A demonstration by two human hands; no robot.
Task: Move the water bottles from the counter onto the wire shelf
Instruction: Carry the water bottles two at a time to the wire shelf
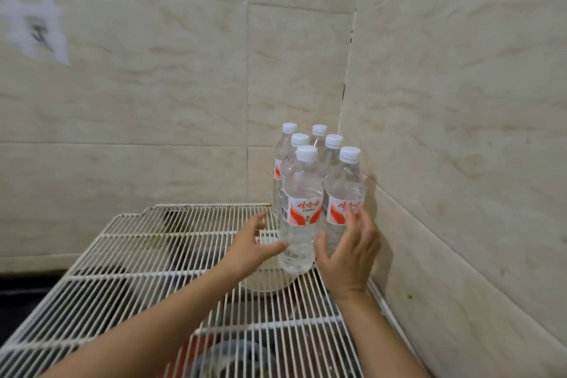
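Only the head cam here, so one angle, looking down into a tiled corner. Six water bottles (313, 181) with white caps and red-and-white labels stand upright in a tight cluster, two columns of three, on the white wire shelf (153, 258), pushed right back into the corner where the two beige tile walls (153, 86) meet. All six are on the shelf already.

The left hand (250, 250) comes in from the lower left with the fingers spread and loose; the thumb tip looks like it just touches the lower left side of the front-left bottle (300, 215), but the hand isn't wrapped around anything. The right hand (349, 255) is seen from the back, fingers open and pointing up, sitting right in front of the front-right bottle (345, 193), over its label. The thumb sticks out toward the gap between the two front bottles. Whether the palm actually presses the plastic I honestly can't tell, since the back of the hand hides it.

Under the wires there's a pale round bowl-like thing (270, 282) below the front bottle, plus darker blurry stuff lower down that I can't make out.
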